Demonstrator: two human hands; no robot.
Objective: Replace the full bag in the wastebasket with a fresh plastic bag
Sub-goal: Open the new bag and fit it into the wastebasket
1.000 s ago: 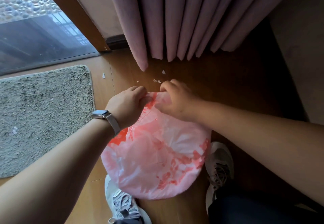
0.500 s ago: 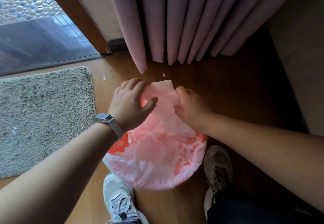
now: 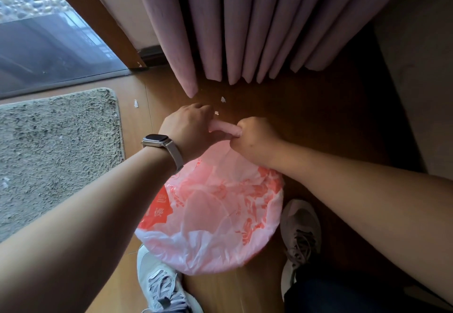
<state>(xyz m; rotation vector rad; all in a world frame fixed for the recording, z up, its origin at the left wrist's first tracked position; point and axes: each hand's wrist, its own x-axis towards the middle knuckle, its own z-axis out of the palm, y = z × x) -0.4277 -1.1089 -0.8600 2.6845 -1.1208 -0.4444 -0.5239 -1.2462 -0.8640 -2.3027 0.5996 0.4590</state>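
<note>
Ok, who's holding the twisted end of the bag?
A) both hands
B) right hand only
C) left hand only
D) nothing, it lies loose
A: the left hand and the right hand each pinch an end of the twisted strip of the pink bag.

both hands (image 3: 221,132) grip twisted strip | plastic bag (image 3: 213,217) | wood floor (image 3: 306,116)

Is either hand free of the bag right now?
No, the left hand and right hand each grip an end of a twisted strip of the pink bag.
</note>
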